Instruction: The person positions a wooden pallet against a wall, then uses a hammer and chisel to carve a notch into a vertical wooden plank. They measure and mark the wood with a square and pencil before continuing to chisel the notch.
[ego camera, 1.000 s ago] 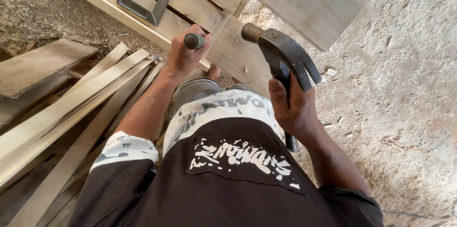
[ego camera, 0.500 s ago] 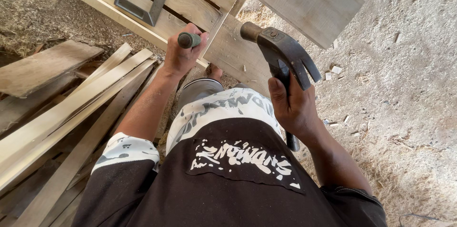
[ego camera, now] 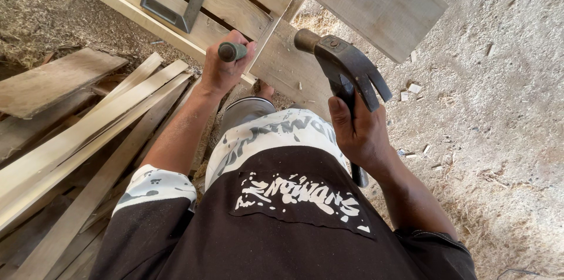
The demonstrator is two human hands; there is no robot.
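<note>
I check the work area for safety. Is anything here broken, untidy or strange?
Nothing looks broken. The left hand grips a round-handled tool, the right hand a claw hammer. Loose wooden slats lie untidily at the left, and wood chips litter the ground.

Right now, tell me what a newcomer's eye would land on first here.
The dark claw hammer stands out first, raised in the right hand over the pale wooden frame near the middle. Just left of it, the left hand grips a green-handled tool set against the frame; its tip is hidden. A metal square lies on the frame's upper left, and loose wooden slats are piled at the left on the sawdust floor.
</note>
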